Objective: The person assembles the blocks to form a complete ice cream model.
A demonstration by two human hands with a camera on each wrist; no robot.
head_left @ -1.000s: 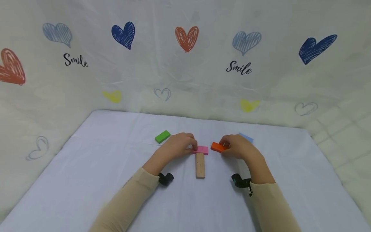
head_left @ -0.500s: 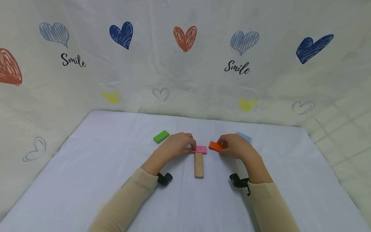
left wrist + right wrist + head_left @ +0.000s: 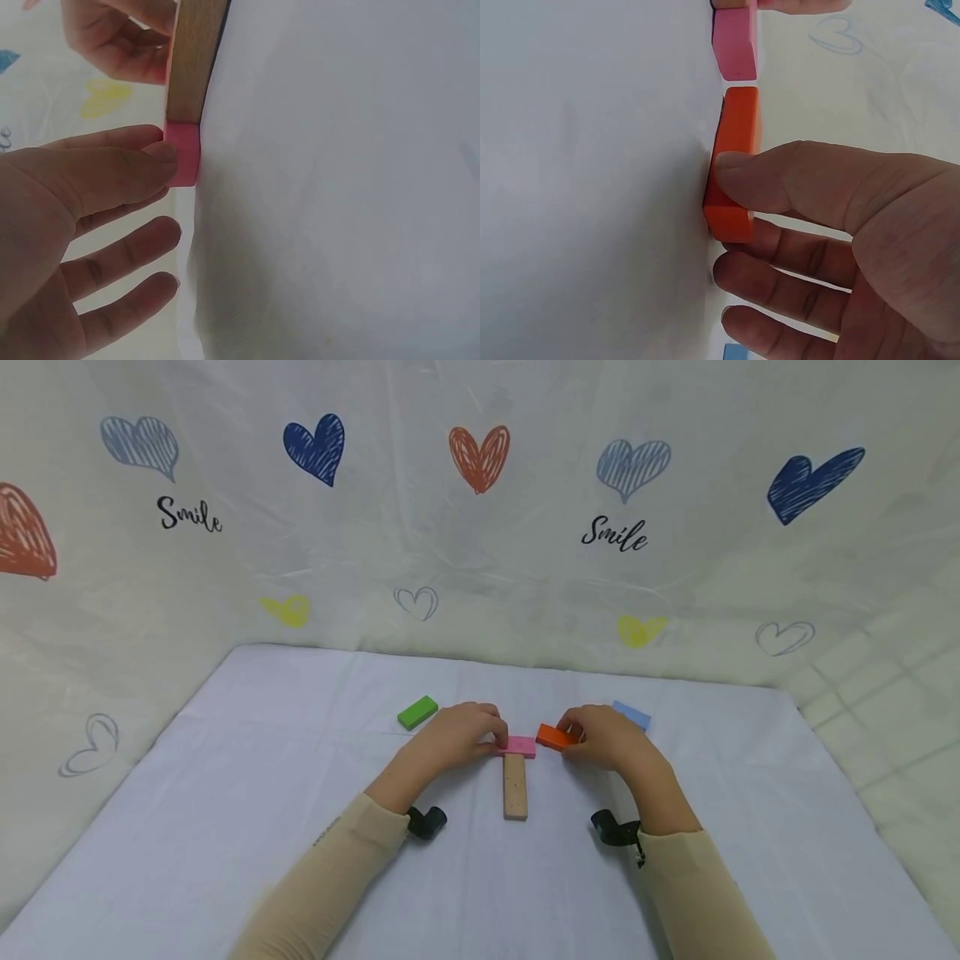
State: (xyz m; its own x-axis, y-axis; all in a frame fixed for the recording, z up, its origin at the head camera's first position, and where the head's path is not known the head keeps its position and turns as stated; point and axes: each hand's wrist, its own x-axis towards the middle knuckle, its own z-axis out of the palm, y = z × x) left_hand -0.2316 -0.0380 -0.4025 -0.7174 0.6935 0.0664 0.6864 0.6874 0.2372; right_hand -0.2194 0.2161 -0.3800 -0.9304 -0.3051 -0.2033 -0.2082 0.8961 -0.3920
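Note:
My left hand [image 3: 457, 735] pinches the left end of a pink block [image 3: 521, 746], which lies crosswise at the far end of a bare wooden block [image 3: 515, 788]. In the left wrist view the thumb presses the pink block's [image 3: 184, 157] near side, right beside the wooden block [image 3: 193, 67]. My right hand [image 3: 609, 737] holds an orange block [image 3: 552, 737] between thumb and fingers, its left end a small gap from the pink one. The right wrist view shows the thumb on the orange block's [image 3: 739, 127] side, with the pink block [image 3: 736, 45] just beyond it.
A green block [image 3: 417, 713] lies behind and left of my left hand. Behind my right hand is a light blue block [image 3: 632, 715], partly covered. A white cloth [image 3: 300, 793] covers the table, and a sheet printed with hearts hangs behind it.
My right hand has slid the orange block slightly left, nearer the pink block. My left hand keeps its pinch on the pink block. The head view has shifted a little.

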